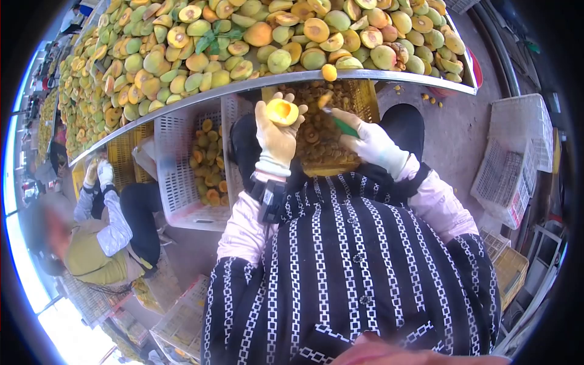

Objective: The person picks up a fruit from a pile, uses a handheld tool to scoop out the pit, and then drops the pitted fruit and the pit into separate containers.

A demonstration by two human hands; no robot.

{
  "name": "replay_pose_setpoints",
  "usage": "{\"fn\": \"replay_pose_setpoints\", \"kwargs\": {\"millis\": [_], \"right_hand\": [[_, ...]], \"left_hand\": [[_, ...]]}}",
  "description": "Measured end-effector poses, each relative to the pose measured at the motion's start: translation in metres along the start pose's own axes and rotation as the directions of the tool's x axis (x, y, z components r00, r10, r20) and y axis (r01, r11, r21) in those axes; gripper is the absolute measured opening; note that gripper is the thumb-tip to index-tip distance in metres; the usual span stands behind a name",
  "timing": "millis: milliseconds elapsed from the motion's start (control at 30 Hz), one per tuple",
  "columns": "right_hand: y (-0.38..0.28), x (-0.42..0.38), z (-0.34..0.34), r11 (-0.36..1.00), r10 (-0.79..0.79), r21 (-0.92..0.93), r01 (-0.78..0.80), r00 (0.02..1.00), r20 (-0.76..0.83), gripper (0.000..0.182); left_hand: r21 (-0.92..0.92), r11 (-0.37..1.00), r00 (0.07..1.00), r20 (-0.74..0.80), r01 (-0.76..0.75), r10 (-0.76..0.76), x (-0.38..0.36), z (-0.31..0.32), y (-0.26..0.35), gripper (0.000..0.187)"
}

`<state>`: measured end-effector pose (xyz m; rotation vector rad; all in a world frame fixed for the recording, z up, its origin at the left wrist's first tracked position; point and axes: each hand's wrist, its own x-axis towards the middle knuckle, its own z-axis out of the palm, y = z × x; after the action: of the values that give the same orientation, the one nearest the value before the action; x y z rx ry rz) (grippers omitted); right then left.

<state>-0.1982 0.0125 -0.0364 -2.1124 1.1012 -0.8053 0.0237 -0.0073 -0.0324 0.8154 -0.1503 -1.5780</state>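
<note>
Fruit half in left hand, green tool in right hand, heaped tray beyond, crate below

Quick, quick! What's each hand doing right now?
Left hand: palm up, holding a cut fruit.
Right hand: closed around a green handle; the tool's tip is too blurry to tell.

The fruit half lies in the palm of the left hand, with its cut face turned up; it has pale yellow flesh, a thin rim and a deeper orange hollow in the middle. The small tool has a green handle, and it is held tilted in the right hand, with its short metal end pointing up and toward the fruit half, but apart from it. Just at this metal end is a small orange-brown piece, too blurred to tell its exact shape.
</note>
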Motion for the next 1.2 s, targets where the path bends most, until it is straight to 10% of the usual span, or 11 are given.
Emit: {"fn": "replay_pose_setpoints", "kwargs": {"millis": [33,100,167,233,333,433,500,567,633,867,1200], "right_hand": [[-0.068,0.021,-0.040,0.683,0.491,0.334,-0.649,0.747,0.448,0.059],[-0.089,0.036,-0.048,0.511,0.418,0.499,-0.700,0.709,0.567,0.059],[-0.080,0.038,-0.041,0.572,0.380,0.454,-0.683,0.711,0.591,0.059],[-0.062,0.033,-0.024,0.895,0.130,-0.438,-0.090,0.990,0.061,0.056],[-0.043,0.027,-0.029,0.953,0.165,-0.260,-0.154,0.986,0.022,0.053],[-0.043,0.016,-0.032,0.953,0.273,-0.180,-0.244,0.949,0.156,0.053],[-0.039,0.012,-0.022,0.953,0.289,-0.145,-0.266,0.942,0.172,0.055],[-0.044,0.016,-0.017,0.954,0.300,-0.098,-0.284,0.923,0.240,0.057],[-0.041,0.018,-0.009,0.976,0.217,-0.069,-0.206,0.949,0.231,0.059],[-0.033,0.008,-0.039,0.969,0.233,-0.108,-0.222,0.966,0.112,0.057],[-0.025,-0.005,-0.043,0.972,0.233,-0.071,-0.225,0.959,0.162,0.059]], "left_hand": [[0.033,0.999,1.000,0.003,-0.006,0.005,-0.005,0.002,-0.002,0.053],[0.068,0.998,1.000,0.008,-0.004,0.004,-0.010,0.003,-0.008,0.052],[0.156,0.986,0.998,0.029,-0.057,0.053,-0.012,0.004,-0.012,0.049],[0.180,0.983,0.999,0.010,-0.034,0.033,-0.030,0.009,0.003,0.051],[0.210,0.955,0.977,0.087,-0.210,0.196,-0.037,-0.027,0.047,0.043],[0.848,0.289,0.697,0.124,-0.444,0.706,-0.049,-0.073,0.104,0.035],[0.866,0.266,0.642,0.080,-0.424,0.763,-0.050,-0.055,0.121,0.038],[0.900,-0.193,0.628,0.414,-0.391,0.659,-0.030,-0.030,0.133,0.036],[0.880,0.194,0.789,0.266,-0.433,0.554,0.015,-0.004,0.121,0.039],[0.907,-0.420,0.900,0.181,0.003,0.397,0.168,0.065,0.070,0.083],[0.916,0.123,0.681,0.190,-0.383,0.707,0.192,0.031,0.070,0.056]]}}
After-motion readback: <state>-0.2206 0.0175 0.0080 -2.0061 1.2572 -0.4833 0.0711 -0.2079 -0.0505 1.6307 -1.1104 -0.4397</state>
